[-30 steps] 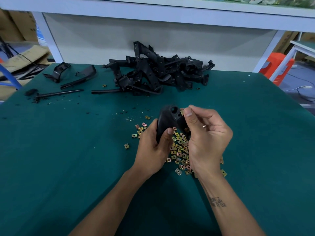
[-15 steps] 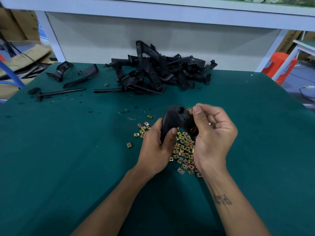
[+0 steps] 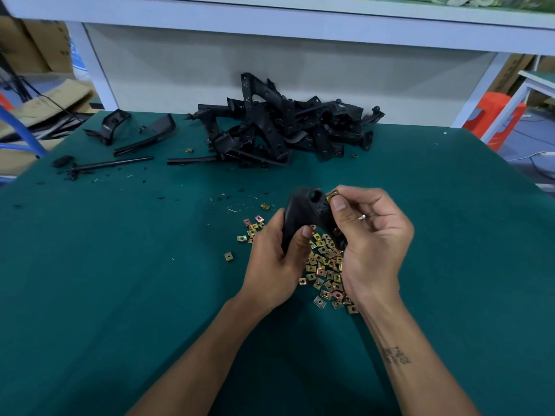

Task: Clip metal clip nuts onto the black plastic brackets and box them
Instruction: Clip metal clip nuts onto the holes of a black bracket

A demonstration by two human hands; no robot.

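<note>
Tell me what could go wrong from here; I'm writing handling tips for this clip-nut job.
1. The right hand pinches one clip nut at the top end of the bracket in mid-air; if it slips, it may fall among the loose clip nuts below.
2. The left hand grips only the bracket's lower part, so pressing on the top end might twist it.

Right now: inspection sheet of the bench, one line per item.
Surface: green mat, black crumbs at far left.
Job's things: bracket in both hands; clip nut at its top end; loose clip nuts below; bracket pile at the back; no box seen.
Clutter: broken black pieces far left.
Grippers: left hand grips bracket; right hand pinches the nut.
Cables: white cable on floor, right.
Surroundings: orange stool, cardboard.
</note>
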